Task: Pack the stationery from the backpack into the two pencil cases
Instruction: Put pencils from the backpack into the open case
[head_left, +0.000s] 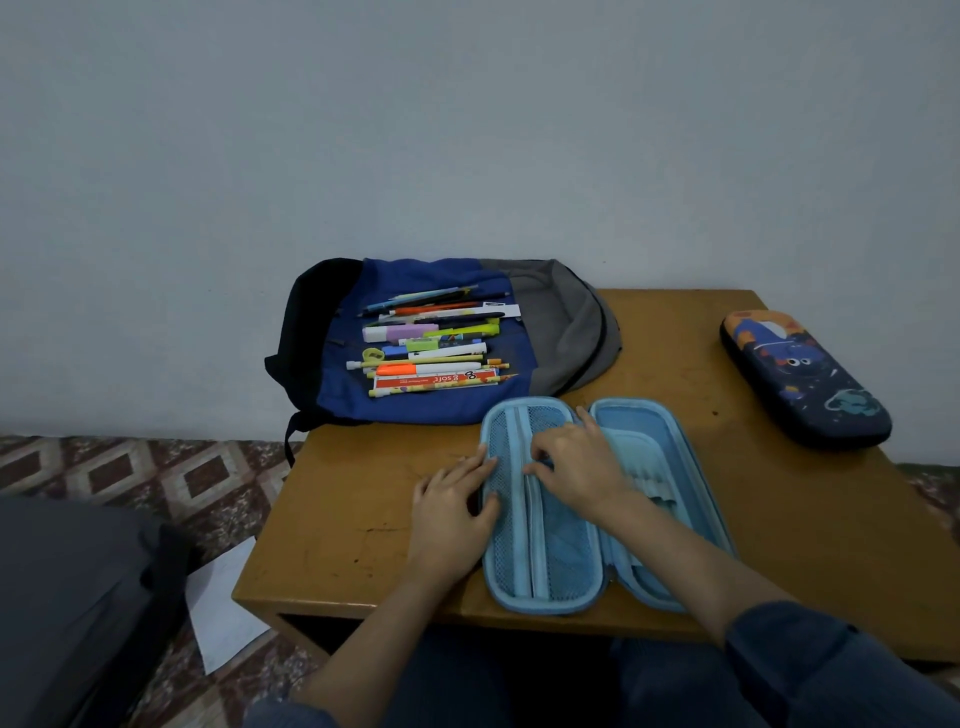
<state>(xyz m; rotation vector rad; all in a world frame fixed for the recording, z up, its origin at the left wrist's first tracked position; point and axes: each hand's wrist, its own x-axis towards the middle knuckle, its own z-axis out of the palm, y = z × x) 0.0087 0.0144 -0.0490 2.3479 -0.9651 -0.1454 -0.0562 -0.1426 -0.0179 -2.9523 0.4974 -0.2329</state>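
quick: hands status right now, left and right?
Left hand: open, fingers flat on the left rim of the open blue pencil case.
Right hand: fingers curled at the mesh pocket zipper; grip cannot be told.

- White-and-red flat card (435, 383), lying at the near edge of the stationery pile on the backpack (343, 400), is showing "soft" in grey letters, reading upside down from this view.
- Two round marks are sitting just beside "soft" on the same card. They could be digits or letters, cannot tell.
- The card's red band is carrying a line of small print, too small to read.
- White strip (501, 310) at the far side of the pile is showing dark print at one end, too blurred to read.
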